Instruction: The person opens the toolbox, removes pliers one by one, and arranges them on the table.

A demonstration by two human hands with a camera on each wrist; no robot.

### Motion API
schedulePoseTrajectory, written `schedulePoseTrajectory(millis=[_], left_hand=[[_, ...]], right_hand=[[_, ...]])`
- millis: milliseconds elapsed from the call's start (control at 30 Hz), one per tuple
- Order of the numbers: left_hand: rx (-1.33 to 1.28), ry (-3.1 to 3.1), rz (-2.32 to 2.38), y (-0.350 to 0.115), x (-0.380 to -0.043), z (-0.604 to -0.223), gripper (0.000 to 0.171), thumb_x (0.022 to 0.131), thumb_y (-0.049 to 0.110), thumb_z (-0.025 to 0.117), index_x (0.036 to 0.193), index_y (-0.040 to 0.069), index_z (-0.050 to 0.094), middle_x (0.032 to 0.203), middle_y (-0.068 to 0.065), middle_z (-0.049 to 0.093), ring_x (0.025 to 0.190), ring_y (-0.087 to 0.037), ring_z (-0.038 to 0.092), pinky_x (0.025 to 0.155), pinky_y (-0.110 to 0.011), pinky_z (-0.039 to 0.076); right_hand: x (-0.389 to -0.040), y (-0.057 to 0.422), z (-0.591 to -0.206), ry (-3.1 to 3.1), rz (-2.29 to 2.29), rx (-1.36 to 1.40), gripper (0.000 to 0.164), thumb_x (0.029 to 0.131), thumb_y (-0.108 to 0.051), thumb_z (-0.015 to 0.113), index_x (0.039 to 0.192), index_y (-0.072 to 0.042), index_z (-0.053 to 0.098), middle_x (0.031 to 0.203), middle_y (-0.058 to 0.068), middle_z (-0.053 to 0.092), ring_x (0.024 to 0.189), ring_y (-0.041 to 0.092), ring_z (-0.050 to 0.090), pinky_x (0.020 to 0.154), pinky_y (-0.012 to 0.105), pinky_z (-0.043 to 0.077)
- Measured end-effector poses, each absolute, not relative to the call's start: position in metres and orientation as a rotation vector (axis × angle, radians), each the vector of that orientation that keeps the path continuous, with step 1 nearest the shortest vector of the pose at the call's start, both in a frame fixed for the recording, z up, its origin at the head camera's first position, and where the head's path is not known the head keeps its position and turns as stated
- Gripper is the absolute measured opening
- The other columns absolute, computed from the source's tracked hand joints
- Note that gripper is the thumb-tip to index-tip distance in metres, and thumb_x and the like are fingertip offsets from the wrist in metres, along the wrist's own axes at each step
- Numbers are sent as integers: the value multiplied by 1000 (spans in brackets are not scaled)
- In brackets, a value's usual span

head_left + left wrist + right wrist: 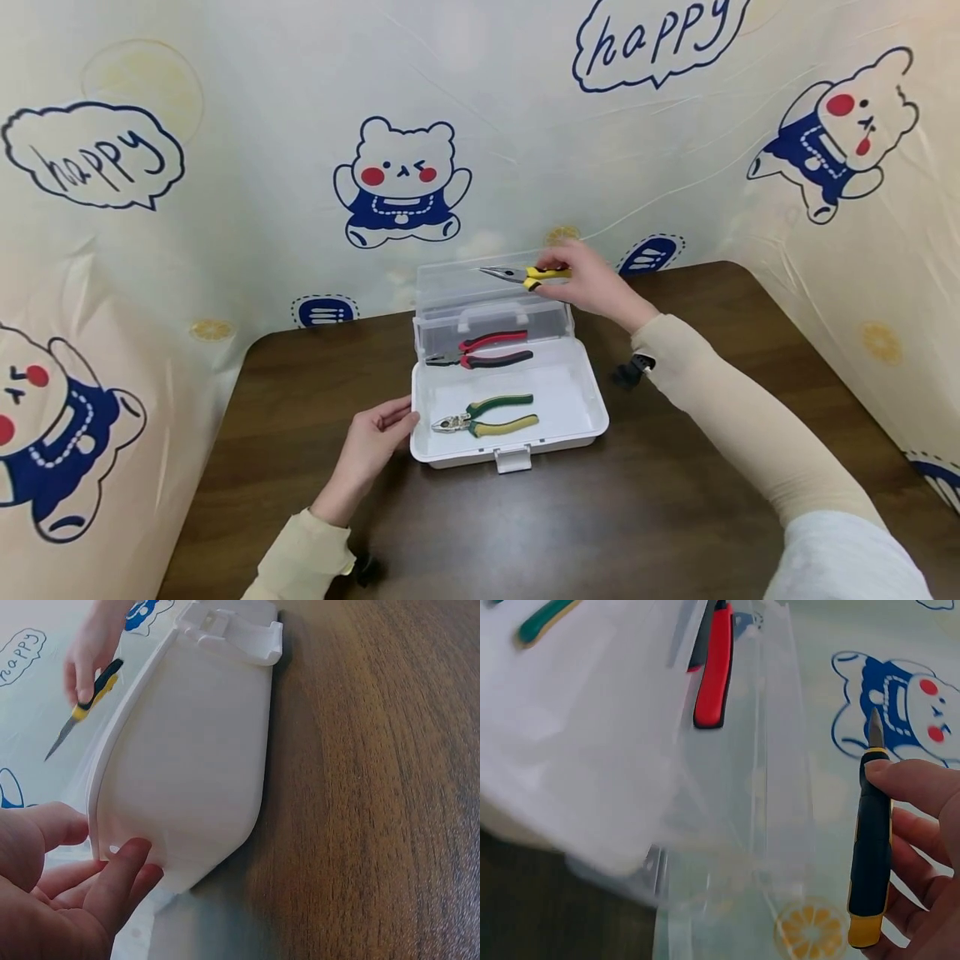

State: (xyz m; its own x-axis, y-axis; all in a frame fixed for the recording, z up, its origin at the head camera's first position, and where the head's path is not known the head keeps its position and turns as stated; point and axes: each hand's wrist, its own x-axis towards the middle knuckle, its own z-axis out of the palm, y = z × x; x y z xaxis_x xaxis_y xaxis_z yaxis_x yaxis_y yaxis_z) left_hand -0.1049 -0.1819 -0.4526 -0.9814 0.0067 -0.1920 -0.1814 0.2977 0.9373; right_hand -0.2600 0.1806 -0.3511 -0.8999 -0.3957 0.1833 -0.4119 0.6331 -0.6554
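My right hand (pixel 573 275) grips yellow-and-black needle-nose pliers (pixel 536 275) by the handles, above the raised clear lid of a white toolbox (pixel 577 392). In the right wrist view the pliers (pixel 871 847) point up, thumb along the handle. The left hand (pixel 377 437) holds the toolbox's left end, thumb at the rim and fingers against the outer wall, as the left wrist view also has it. Inside the box lie green-and-yellow pliers (pixel 495 415). Behind them, red-and-black pliers (pixel 495 348) lie toward the hinge side, jaws to the left.
The toolbox stands on a dark wooden table (pixel 637 508), its latch (pixel 513 459) hanging at the front. Its clear lid (pixel 450 287) leans back near the table's rear edge. A patterned curtain (pixel 270 167) with bear drawings surrounds the table at the back and sides.
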Motion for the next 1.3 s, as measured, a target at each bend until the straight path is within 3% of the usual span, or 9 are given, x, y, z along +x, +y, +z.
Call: schedulePoseTrajectory(millis=[600, 900, 1167, 1300], left_hand=[[-175, 2348, 1817, -184, -105, -451, 41, 100, 7, 69, 139, -7, 62, 129, -28, 68, 107, -26, 71, 76, -24, 60], [-157, 2341, 1823, -184, -106, -452, 42, 100, 7, 69, 139, -8, 62, 129, -29, 68, 108, -27, 71, 76, -24, 60], [-170, 2337, 1840, -183, -106, -452, 41, 100, 6, 69, 138, -8, 62, 129, -29, 68, 108, -25, 71, 77, -24, 60], [-176, 2340, 1825, -184, -105, -451, 42, 100, 7, 70, 139, -7, 62, 130, -28, 68, 108, -25, 71, 79, -26, 61]], right_hand=[[-222, 293, -385, -2836, 976, 386, 38, 91, -19, 82, 121, 3, 71, 115, 21, 62, 107, 36, 55, 94, 54, 47], [-204, 344, -418, -2843, 968, 165, 40, 92, -23, 82, 119, 5, 70, 109, 20, 58, 103, 37, 56, 83, 43, 44], [-196, 384, -456, -2849, 981, -85, 48, 96, -29, 77, 122, 9, 66, 111, 26, 58, 102, 41, 56, 79, 41, 45], [-192, 397, -465, -2848, 1056, -283, 53, 97, -32, 75, 125, 11, 64, 111, 27, 60, 90, 32, 60, 68, 31, 49]])
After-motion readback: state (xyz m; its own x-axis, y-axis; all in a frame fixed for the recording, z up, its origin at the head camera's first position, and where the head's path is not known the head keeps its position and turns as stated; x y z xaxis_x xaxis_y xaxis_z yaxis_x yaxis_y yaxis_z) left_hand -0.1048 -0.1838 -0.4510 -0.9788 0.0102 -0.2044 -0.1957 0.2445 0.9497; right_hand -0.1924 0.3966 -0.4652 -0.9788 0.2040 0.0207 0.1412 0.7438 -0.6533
